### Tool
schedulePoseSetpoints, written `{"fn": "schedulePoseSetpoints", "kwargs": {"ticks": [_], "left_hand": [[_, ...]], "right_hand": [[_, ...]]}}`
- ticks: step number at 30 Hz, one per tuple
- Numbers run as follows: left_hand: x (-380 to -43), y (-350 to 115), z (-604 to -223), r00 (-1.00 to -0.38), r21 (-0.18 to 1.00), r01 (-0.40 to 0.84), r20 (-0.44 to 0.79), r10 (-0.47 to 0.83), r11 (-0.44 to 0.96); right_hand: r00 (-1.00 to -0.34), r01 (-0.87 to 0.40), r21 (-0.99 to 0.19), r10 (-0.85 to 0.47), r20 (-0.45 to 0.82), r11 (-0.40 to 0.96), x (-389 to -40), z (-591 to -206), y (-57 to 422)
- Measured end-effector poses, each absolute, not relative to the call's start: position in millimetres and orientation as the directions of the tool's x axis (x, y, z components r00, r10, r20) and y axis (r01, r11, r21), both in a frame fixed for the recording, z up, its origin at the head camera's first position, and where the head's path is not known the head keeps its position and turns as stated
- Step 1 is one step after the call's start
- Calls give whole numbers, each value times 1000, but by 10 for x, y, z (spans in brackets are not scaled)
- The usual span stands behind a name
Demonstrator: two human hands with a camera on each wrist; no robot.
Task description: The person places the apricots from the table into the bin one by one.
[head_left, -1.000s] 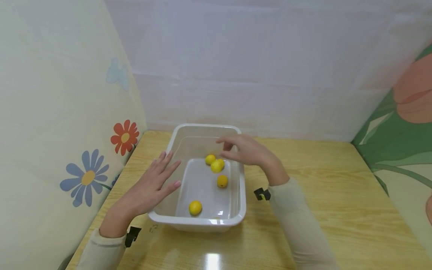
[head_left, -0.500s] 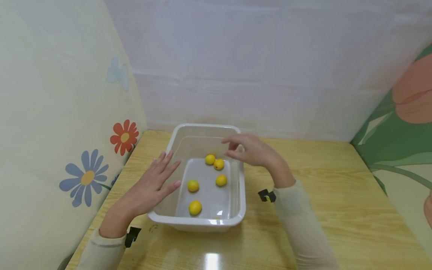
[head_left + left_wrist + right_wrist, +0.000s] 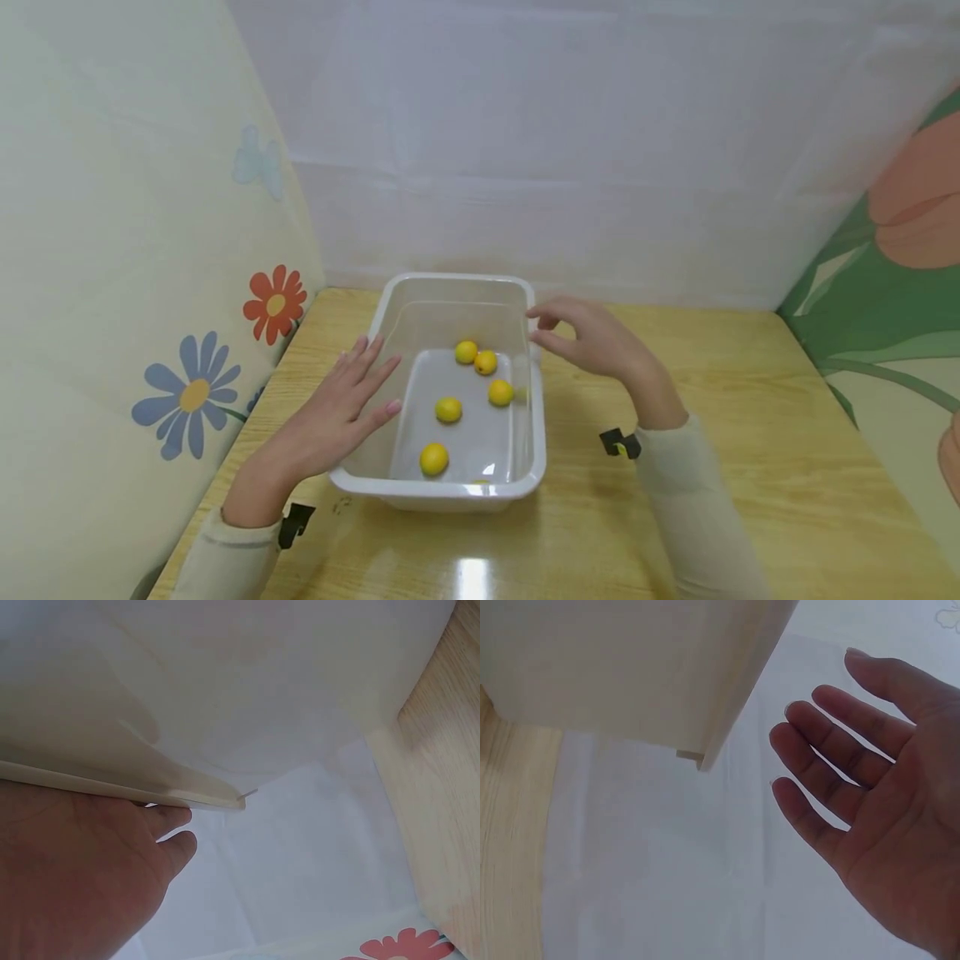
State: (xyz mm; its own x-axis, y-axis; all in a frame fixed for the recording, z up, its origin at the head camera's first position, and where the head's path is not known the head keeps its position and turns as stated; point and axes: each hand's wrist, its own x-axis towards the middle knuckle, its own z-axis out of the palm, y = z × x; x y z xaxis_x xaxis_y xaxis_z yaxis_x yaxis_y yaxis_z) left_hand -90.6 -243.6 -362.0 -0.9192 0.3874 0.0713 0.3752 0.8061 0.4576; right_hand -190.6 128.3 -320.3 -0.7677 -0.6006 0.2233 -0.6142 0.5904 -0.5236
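Note:
A white plastic tub (image 3: 450,490) stands on the table, with several small yellow lemon-like fruits (image 3: 448,409) spread over its floor. Two of them (image 3: 485,362) lie close together towards the far end. My left hand (image 3: 337,412) lies over the tub's left rim, fingers straight and spread, holding nothing. In the left wrist view that hand (image 3: 82,877) is against the underside of the rim (image 3: 180,796). My right hand (image 3: 592,337) is raised beside the right rim, fingers loosely bent and nothing in them. The right wrist view shows its bare palm (image 3: 900,817), apart from the tub (image 3: 615,667).
The wooden table (image 3: 735,433) extends to the right of the tub. A white sheet (image 3: 555,150) hangs behind it. Flower-printed panels stand at the left (image 3: 135,275) and right (image 3: 900,350). A yellow patch shows just inside the tub's near wall, partly hidden.
My right hand has moved right, from over the tub to beside its rim. One fruit has rolled from the far group to the tub's middle; another has shifted slightly right. The left hand stays put.

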Motion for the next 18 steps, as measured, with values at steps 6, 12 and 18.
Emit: {"fn": "schedulePoseSetpoints", "kwargs": {"ticks": [6, 12, 18], "left_hand": [[-916, -2417, -3593, -925, 481, 354, 52, 377, 802], [-939, -2411, -3582, -925, 504, 345, 41, 378, 792], [-959, -2460, -3593, -923, 581, 337, 47, 383, 741]], "right_hand": [[-777, -620, -495, -563, 281, 609, -1841, -3285, 1480], [-776, -630, -471, -521, 355, 617, -1786, -3417, 1677], [-808, -588, -490, -450, 380, 643, -1744, -3574, 1864]]}}
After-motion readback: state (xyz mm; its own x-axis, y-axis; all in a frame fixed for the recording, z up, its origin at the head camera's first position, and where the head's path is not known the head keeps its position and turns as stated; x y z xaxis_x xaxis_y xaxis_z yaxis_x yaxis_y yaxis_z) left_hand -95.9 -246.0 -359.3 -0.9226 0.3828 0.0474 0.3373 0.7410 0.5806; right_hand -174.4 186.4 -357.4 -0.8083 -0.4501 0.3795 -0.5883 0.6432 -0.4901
